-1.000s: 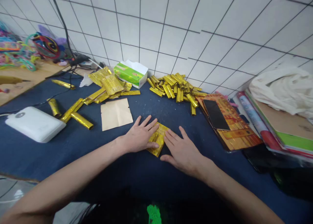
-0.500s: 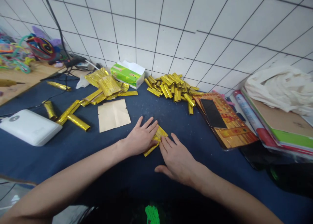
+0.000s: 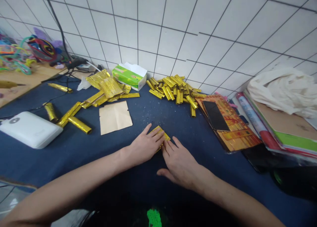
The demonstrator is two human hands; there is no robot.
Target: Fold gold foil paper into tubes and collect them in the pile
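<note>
Gold foil piece (image 3: 167, 137) lies on the desk (image 3: 148, 111), just below frame centre, partly hidden. Left hand (image 3: 146, 144) and right hand (image 3: 179, 161) rest on it, fingers outstretched, no pinch visible; left thumb hidden. Risk: uneven pressure could skew or crease the foil.

No text, label, brand or number is legible here.

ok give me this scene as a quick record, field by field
left hand: flat on gold paper
right hand: touching the same paper
surface: dark blue table
left side: tan paper square, white device
back: tissue pack, heap of gold rolls by the wall
right side: phone on orange packet
</note>
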